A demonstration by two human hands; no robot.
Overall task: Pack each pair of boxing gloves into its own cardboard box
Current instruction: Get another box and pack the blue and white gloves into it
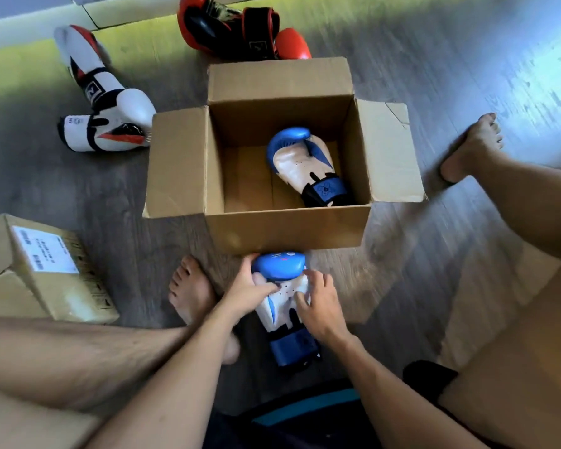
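Both hands, left hand (251,291) and right hand (321,306), are gripping the blue glove (280,286) on the floor. It is likely handling as light, padded, yielding; gripping the stiffer cuff appears advisable.

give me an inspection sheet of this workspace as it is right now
surface: wood-look floor; the person sits on it, bare legs either side
job's things: open cardboard box with one blue glove lying inside; second blue glove outside, in front of the box; white pair at left; red pair beyond the box; labelled cardboard box near left
clutter: nothing seen
hands: left hand and right hand both grip the second blue glove
cables: nothing seen
surroundings: pale flat sheets at the far edge, too blurred to identify
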